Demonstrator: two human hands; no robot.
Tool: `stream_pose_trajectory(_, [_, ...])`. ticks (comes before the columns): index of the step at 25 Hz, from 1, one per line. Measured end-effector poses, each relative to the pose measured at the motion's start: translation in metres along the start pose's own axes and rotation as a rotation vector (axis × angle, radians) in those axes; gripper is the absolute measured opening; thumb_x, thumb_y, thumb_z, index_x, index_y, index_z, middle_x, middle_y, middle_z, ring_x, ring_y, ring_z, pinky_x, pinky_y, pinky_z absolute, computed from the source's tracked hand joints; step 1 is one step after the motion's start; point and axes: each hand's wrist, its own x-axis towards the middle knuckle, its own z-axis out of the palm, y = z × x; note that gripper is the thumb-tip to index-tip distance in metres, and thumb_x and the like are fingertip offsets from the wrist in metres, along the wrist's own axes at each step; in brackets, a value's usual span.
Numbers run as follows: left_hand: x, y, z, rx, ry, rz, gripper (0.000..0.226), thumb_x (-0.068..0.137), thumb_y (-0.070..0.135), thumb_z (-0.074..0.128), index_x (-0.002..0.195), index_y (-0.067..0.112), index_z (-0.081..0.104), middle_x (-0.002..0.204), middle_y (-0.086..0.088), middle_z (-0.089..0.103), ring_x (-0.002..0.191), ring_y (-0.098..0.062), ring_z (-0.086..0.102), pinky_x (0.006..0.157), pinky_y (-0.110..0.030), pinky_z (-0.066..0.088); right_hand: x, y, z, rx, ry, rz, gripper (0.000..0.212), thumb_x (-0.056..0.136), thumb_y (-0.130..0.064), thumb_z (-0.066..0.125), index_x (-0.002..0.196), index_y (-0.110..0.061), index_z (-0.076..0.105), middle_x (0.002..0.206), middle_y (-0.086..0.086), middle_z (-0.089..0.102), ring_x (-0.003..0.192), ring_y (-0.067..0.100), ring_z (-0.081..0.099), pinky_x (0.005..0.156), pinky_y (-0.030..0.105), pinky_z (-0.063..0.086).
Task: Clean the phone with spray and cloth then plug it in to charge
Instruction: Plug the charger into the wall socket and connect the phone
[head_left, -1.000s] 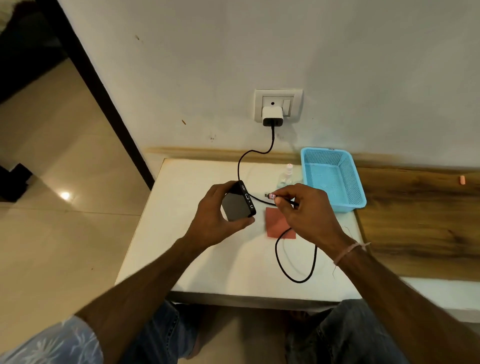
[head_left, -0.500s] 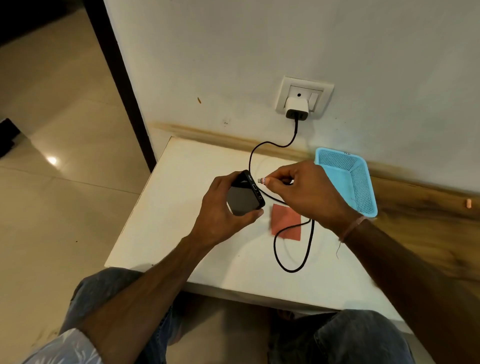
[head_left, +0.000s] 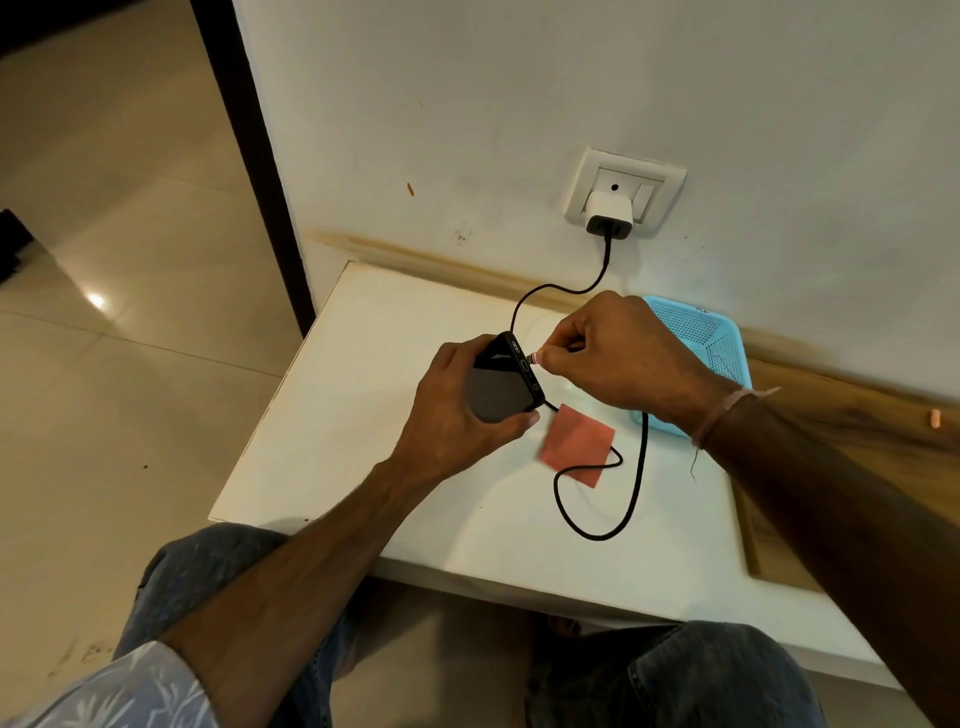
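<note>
The left hand is curled round the phone, which is held clear of the table, screen upward, thumb along the near side and fingers over the far side. The right hand is closed in a pinch on the cable's connector, held between thumb and forefinger.

The phone's long axis is laid from the left palm toward the right hand, so that its short bottom edge, with the charging port, is turned to the right hand. The connector's tip is pointed back along nearly the same line and is held just beside the port. Whether it is touching or entered cannot be told. A short straight push leftward is judged to be what is needed, with the right hand the nearer one to do it.

From the right hand the black cable is looped toward the body, over the red cloth lying below both hands. Its other end runs up to the white charger seated in the wall socket beyond the hands. A blue basket is partly hidden behind the right wrist.
</note>
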Motion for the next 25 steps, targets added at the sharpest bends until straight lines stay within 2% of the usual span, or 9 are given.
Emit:
stream_pose_trajectory(3, [0.0, 0.001, 0.001, 0.001, -0.005, 0.003, 0.09, 0.06, 0.04, 0.094, 0.137, 0.017, 0.053, 0.128, -0.001, 0.058, 0.113, -0.009, 0.055, 0.091, 0.001, 0.034, 0.002, -0.002, -0.001, -0.044, -0.012, -0.005, 0.017, 0.087, -0.027, 0.067, 0.083, -0.015, 0.078, 0.075, -0.007, 0.072, 0.064, 0.003, 0.061, 0.051, 0.009, 0.035])
stream_pose_trajectory(9, [0.001, 0.002, 0.0, 0.004, -0.009, -0.012, 0.09, 0.061, 0.041, 0.093, 0.138, 0.018, 0.053, 0.128, 0.0, 0.057, 0.115, -0.01, 0.056, 0.091, 0.001, 0.035, 0.005, -0.006, -0.003, -0.097, -0.047, 0.006, 0.015, 0.086, -0.026, 0.067, 0.086, -0.014, 0.077, 0.082, -0.002, 0.073, 0.07, 0.007, 0.063, 0.051, 0.01, 0.035])
stream_pose_trajectory(14, [0.0, 0.003, 0.002, 0.006, -0.013, -0.013, 0.091, 0.061, 0.042, 0.093, 0.138, 0.018, 0.052, 0.128, 0.0, 0.057, 0.113, -0.01, 0.055, 0.089, 0.003, 0.034, 0.008, -0.011, -0.003, -0.163, -0.076, 0.005, 0.015, 0.085, -0.026, 0.067, 0.088, -0.014, 0.076, 0.082, -0.001, 0.071, 0.067, 0.009, 0.059, 0.052, 0.013, 0.036])
stream_pose_trajectory(19, [0.0, 0.004, 0.003, 0.016, -0.006, 0.002, 0.092, 0.06, 0.041, 0.094, 0.138, 0.014, 0.053, 0.127, -0.003, 0.058, 0.112, -0.012, 0.057, 0.091, -0.005, 0.04, 0.013, -0.014, -0.002, -0.247, -0.108, -0.011, 0.017, 0.085, -0.027, 0.066, 0.089, -0.012, 0.073, 0.085, 0.002, 0.068, 0.073, 0.014, 0.06, 0.055, 0.022, 0.04])
stream_pose_trajectory(22, [-0.001, 0.006, 0.004, 0.009, 0.013, 0.013, 0.091, 0.059, 0.038, 0.095, 0.136, 0.012, 0.055, 0.125, -0.005, 0.059, 0.111, -0.014, 0.058, 0.093, -0.016, 0.047, 0.014, -0.015, 0.001, -0.274, -0.107, -0.035, 0.017, 0.086, -0.025, 0.065, 0.089, -0.01, 0.073, 0.085, 0.004, 0.068, 0.072, 0.014, 0.06, 0.052, 0.019, 0.039])
stream_pose_trajectory(25, [0.0, 0.006, 0.004, 0.001, 0.022, 0.011, 0.09, 0.059, 0.038, 0.096, 0.135, 0.013, 0.056, 0.124, -0.004, 0.059, 0.11, -0.014, 0.059, 0.091, -0.008, 0.042, 0.014, -0.016, 0.002, -0.285, -0.098, -0.041, 0.017, 0.087, -0.023, 0.065, 0.084, -0.009, 0.072, 0.081, 0.004, 0.068, 0.066, 0.013, 0.058, 0.05, 0.015, 0.038])
